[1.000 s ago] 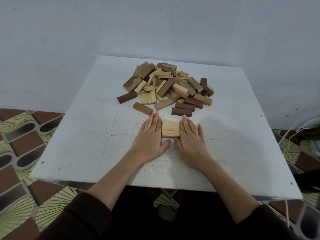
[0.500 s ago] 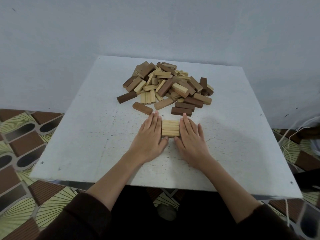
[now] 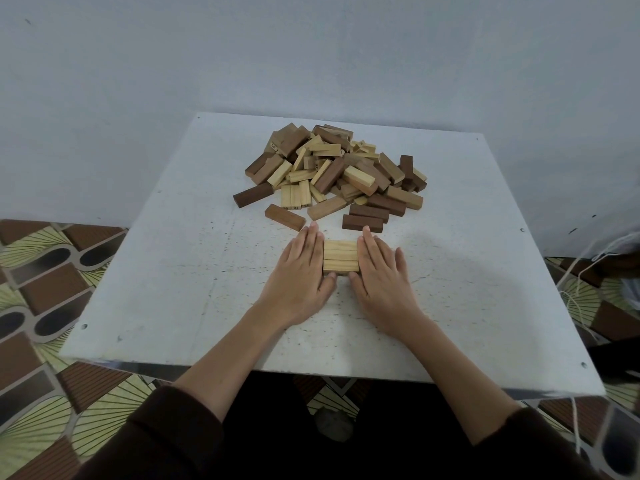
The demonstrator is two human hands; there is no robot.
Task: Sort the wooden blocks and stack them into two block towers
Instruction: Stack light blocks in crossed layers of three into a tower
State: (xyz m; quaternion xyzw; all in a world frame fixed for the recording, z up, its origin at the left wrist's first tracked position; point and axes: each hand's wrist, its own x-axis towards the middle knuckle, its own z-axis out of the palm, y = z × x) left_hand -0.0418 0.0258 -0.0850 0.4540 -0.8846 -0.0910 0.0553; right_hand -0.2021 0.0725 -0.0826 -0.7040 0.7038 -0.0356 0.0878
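left hand [image 3: 300, 271], right hand [image 3: 381, 273] still flat against light blocks [image 3: 340, 256], nothing shifted

Soft even light, wide-angle edge distortion.

Matt wooden blocks [image 3: 332, 171] at frame centre, pale ones grainy, dark ones smoother. White table [image 3: 173, 271] looks rough and speckled. Dark cloth sleeves [image 3: 166, 441] at the bottom.

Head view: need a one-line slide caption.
Left hand and right hand press flat against a row of light blocks on the white table, mixed block pile behind.
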